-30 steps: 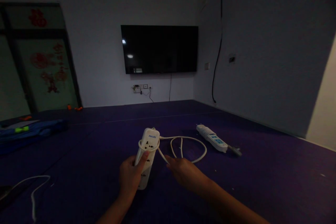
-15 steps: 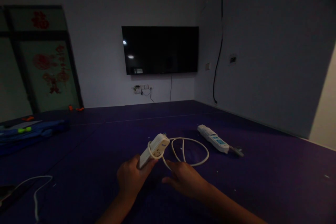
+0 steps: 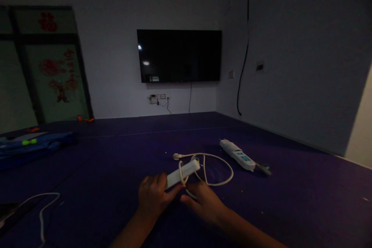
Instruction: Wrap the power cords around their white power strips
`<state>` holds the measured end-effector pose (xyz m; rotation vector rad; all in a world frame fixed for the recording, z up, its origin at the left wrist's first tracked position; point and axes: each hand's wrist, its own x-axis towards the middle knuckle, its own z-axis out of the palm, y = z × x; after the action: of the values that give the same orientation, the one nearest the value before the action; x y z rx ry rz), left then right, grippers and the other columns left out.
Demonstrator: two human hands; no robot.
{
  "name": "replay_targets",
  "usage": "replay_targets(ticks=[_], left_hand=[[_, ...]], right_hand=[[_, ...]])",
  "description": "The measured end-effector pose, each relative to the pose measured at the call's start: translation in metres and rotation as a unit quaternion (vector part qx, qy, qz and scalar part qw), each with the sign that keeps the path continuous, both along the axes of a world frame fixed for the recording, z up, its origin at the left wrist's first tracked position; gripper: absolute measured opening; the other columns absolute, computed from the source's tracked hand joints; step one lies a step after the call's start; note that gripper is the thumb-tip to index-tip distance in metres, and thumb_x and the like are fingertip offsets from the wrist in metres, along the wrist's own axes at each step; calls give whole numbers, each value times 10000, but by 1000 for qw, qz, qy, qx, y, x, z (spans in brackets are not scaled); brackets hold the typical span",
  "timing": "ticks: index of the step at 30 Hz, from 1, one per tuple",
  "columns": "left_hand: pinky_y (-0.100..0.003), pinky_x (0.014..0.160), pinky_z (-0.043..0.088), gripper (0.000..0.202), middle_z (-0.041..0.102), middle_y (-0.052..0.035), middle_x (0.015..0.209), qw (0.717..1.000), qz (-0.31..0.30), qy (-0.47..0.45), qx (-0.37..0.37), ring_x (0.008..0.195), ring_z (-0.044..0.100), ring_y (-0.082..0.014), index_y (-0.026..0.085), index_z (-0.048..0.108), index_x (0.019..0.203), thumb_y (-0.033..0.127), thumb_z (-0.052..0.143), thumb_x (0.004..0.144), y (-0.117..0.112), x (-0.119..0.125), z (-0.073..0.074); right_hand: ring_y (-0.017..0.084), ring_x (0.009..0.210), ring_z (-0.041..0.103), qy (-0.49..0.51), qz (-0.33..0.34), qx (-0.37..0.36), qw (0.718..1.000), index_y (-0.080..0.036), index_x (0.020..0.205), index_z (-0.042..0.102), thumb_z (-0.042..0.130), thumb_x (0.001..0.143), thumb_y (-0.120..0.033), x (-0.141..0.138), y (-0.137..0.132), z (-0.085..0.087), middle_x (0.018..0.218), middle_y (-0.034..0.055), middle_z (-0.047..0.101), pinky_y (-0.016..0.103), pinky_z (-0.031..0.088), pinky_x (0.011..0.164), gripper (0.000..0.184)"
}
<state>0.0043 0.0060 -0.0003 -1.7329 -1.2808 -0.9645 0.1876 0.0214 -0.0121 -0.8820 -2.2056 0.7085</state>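
My left hand (image 3: 153, 197) is closed round the near end of a white power strip (image 3: 183, 172), which lies tilted on its side over the purple floor mat (image 3: 116, 170). Its white cord (image 3: 216, 168) loops once round the strip's body and trails off in a loose coil to the right. My right hand (image 3: 202, 200) pinches this cord just below the strip. The cord's plug end (image 3: 176, 156) lies on the mat behind the strip.
A second white power strip with blue switches (image 3: 239, 155) lies farther right on the mat. Another white cable (image 3: 43, 207) curls at the lower left. A blue bag (image 3: 35, 145) sits at the far left. A dark television (image 3: 179, 55) hangs on the far wall.
The power strip has been turned from upright, sockets facing me, onto its side and lowered. Both hands have drawn closer together, and the right hand now grips the cord.
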Motion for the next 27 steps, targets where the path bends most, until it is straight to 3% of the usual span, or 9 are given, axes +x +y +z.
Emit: replay_targets(ticks=[4,9,14,20,27], left_hand=[[-287,548,363,509,590,-31,530,999,-34,33,11,505,557,-160,184,567,631,629,399,812,0,-1,0],[-289,598,405,443,653,-64,666,996,-78,48,12,578,590,-163,159,617,784,550,417,845,2,-1,-4],[-291,666,438,372,697,-105,824,989,-133,39,41,703,638,-178,116,615,972,425,425,887,6,-2,-10],[-316,747,462,374,695,-124,975,990,-129,56,16,845,646,-200,136,577,1131,358,368,913,7,-5,-14],[-347,799,465,359,688,-126,1005,989,-142,43,-10,868,637,-206,131,565,1153,324,397,902,5,-1,-11]], right_hand=[[164,632,542,56,-23,-5,998,-155,838,662,443,844,-548,-4,-1,-3,699,40,602,263,423,601,450],[132,498,451,144,-67,-63,985,-156,786,621,444,832,-576,-11,-1,-8,506,-10,459,239,367,486,458],[91,430,376,147,-78,-67,984,-154,602,566,475,810,-587,-11,-1,-3,464,-24,416,223,308,440,488],[82,410,365,138,-112,-58,982,-160,479,477,456,764,-670,-7,2,-3,430,-10,423,214,241,396,584],[82,395,359,187,-115,-90,971,-171,467,451,476,702,-720,-8,6,-3,400,-23,398,208,247,378,598]])
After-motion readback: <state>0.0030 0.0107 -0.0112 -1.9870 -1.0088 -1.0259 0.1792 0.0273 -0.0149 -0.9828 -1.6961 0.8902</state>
